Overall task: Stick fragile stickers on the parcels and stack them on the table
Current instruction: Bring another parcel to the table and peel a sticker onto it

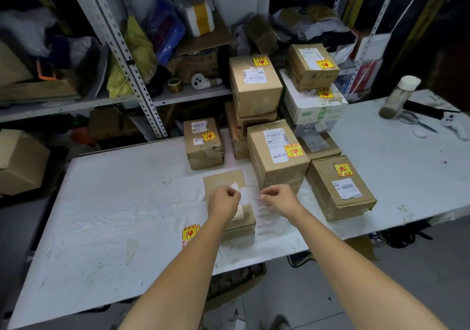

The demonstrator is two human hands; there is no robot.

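Note:
A small brown parcel [223, 181] lies flat on the white table [114, 197] in front of me. My left hand [223, 200] hovers over it, fingers pinched on a white sticker backing paper [235, 186]. My right hand [277, 197] is just right of the parcel, fingers pinched; what it holds is too small to tell. A strip of yellow fragile stickers [190, 232] lies on the table left of my left forearm. Several parcels with yellow stickers stand behind: one at the middle [203, 144], one taller [277, 151], one at the right [340, 187].
Stacked boxes [254, 85] and a white carton [312, 108] stand at the table's back. A jar [399, 95], scissors [417, 121] and a black tool lie at the far right. Metal shelving [127, 57] with clutter rises behind left.

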